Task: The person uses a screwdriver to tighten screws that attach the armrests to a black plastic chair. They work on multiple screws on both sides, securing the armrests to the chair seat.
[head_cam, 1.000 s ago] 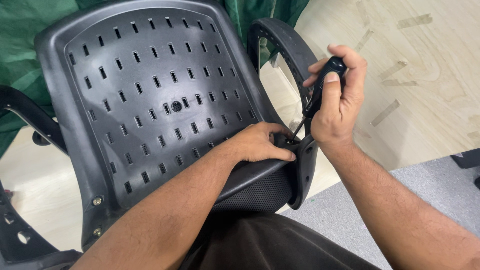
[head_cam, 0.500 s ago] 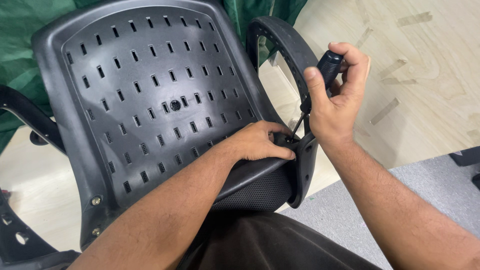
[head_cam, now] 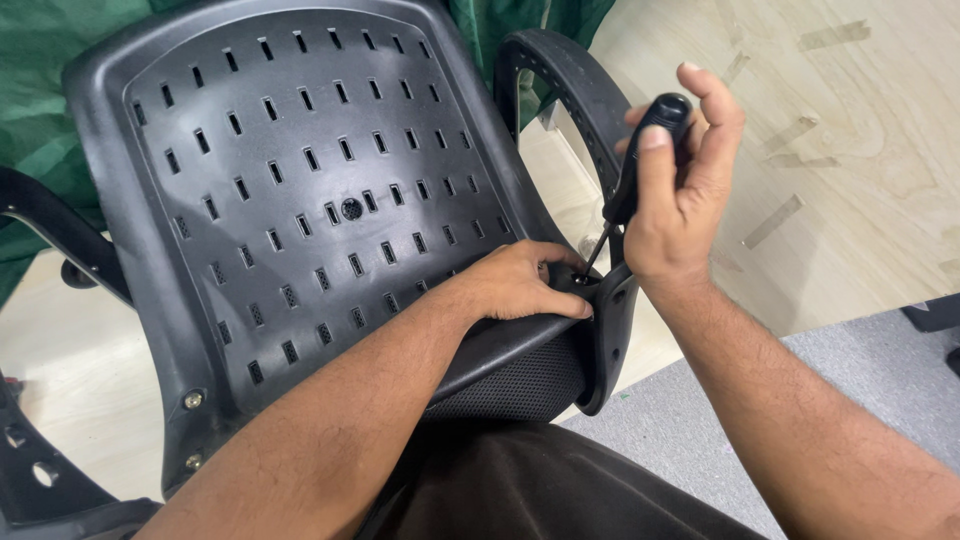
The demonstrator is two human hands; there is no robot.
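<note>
We see the right hand (head_cam: 680, 205) wrapped around the black handle of a screwdriver (head_cam: 640, 160), thumb laid along the handle and the index finger curled over its rounded top, the other fingers loosely spread behind it. The handle is smooth, matte and thick; below it a thin dark metal shaft runs down and to the left. The tool's long axis is tilted, its butt up and to the right, its tip down at the joint where the right armrest (head_cam: 575, 110) meets the seat shell (head_cam: 300, 200). Whether the tip sits in a screw we cannot tell, as the spot is small and shadowed.

The left hand (head_cam: 520, 285) lies palm down on the near right edge of the shell, fingers half curled and pressed together at the tip of the shaft, gripping nothing that we can make out.

The shell is hard black moulded plastic, lightly grained, with rows of small rectangular slots and one round hole at its centre. Two metal screw heads show at its near left corner. Under its near edge we see black mesh fabric (head_cam: 510, 385). The armrest is a curved black plastic loop with a ribbed inner face. Beyond the chair lie green cloth (head_cam: 40, 60), pale wood floor (head_cam: 860, 150) and grey carpet (head_cam: 680, 440).
</note>
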